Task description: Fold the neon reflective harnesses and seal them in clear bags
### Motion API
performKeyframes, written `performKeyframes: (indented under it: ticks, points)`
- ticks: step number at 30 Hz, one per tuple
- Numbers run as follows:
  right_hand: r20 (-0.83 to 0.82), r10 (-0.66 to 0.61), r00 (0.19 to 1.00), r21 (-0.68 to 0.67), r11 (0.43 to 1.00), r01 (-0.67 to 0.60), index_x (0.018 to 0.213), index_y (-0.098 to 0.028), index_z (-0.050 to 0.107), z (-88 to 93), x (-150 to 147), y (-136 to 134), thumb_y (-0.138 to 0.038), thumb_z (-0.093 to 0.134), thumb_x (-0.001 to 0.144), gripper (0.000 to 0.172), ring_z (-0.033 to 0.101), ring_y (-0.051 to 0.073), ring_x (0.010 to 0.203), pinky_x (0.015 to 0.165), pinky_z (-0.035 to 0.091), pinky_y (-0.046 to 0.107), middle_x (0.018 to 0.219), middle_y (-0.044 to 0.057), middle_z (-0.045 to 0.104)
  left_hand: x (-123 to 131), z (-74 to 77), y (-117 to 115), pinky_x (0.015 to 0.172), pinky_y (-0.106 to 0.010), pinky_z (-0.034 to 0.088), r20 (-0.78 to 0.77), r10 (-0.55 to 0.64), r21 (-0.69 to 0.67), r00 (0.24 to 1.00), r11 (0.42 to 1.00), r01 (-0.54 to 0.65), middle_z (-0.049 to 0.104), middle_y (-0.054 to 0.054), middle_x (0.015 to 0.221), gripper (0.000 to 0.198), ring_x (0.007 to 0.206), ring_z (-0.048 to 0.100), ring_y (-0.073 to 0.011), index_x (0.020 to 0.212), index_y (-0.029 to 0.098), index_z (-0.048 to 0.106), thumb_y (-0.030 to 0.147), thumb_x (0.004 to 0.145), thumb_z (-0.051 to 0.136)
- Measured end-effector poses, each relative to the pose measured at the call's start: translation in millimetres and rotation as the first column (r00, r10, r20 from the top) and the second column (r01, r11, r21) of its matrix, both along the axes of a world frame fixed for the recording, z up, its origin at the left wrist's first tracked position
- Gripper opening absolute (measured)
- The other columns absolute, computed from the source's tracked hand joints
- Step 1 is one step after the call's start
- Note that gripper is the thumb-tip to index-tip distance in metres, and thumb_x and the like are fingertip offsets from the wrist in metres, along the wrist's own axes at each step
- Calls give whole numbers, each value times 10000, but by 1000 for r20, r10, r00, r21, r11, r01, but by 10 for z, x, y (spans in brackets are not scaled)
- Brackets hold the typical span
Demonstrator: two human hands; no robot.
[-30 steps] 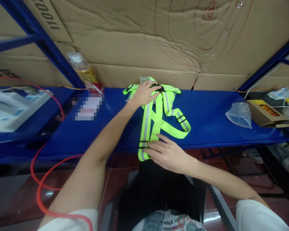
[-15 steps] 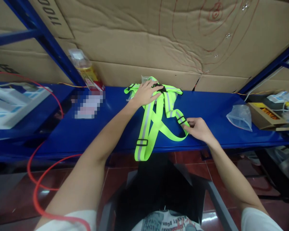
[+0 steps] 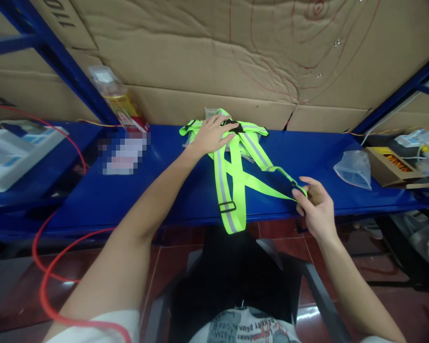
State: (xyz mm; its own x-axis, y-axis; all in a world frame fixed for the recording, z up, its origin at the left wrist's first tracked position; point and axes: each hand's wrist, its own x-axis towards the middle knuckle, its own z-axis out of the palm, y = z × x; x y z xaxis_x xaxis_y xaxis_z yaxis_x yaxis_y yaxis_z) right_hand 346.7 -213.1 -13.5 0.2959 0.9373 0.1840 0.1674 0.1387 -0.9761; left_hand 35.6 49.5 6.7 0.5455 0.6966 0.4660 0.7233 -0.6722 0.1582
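Reading from left to right, we find a bottle (image 3: 123,109) standing to the left of the left hand (image 3: 209,135) and slightly beyond it. The left hand lies palm down with its fingers apart, resting on the bunched far end of a yellow-green reflective harness (image 3: 239,183) on the blue surface (image 3: 178,186). Clear plastic (image 3: 210,113) shows just beyond this hand; whether it encloses part of the harness we cannot tell. From beneath the left hand, one strap loop, carrying a black buckle (image 3: 227,206), extends towards the person, its long axis running to the surface's front edge. A second loop slants rightwards and nearer, narrowing to the right hand (image 3: 316,207), whose thumb and fingers are pinched together on its end. We note the governing relation: the bunched end lies far and to the left of the right hand, under the nearer left hand, and the slanting loop spans the two. Well to the right of the right hand lie a clear bag (image 3: 355,169) and an open carton (image 3: 386,174).
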Motion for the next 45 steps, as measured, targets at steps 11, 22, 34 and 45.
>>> performKeyframes:
  ticks: [11, 22, 34, 45]
  points:
    - [-315, -7, 949, -312, 945, -97, 1011, -190, 758, 107, 68, -30, -737, 798, 832, 577, 453, 118, 470, 295, 251, 223, 643, -23, 499, 1, -4, 4, 1281, -634, 349, 6, -8, -13, 1000, 1000, 8, 506, -109, 1699, 566, 1607, 391, -404, 1585, 329, 617, 555, 1106, 418]
    - [21, 105, 994, -240, 966, -97, 1157, -213, 673, 59, 32, -55, -518, 941, 788, 548, 563, 166, 423, 368, 475, 284, 578, -53, 607, -9, -36, 25, 1264, -657, 362, 18, -29, -1, 999, 1000, 29, 516, -137, 1688, 545, 1603, 392, -420, 1584, 293, 624, 496, 1108, 453]
    - [865, -223, 449, 361, 899, -249, 1322, -235, 772, -244, 218, -343, -206, 776, 946, 376, 684, 303, 1041, 802, 595, 439, 1070, 125, 668, -18, -57, 65, 1279, -659, 345, 23, -58, 24, 998, 998, 57, 517, -146, 1690, 583, 1606, 398, -423, 1569, 268, 643, 544, 1106, 422]
    - [969, 97, 228, 54, 815, -577, 1486, -221, 641, 56, -100, -358, -273, 709, 1038, 456, 731, 317, 1276, 993, 619, 507, 1441, 141, 735, -57, -19, 75, 1320, -647, 319, -2, -102, 39, 995, 994, 102, 467, -135, 1738, 762, 1654, 334, -427, 1678, 261, 500, 718, 1090, 339]
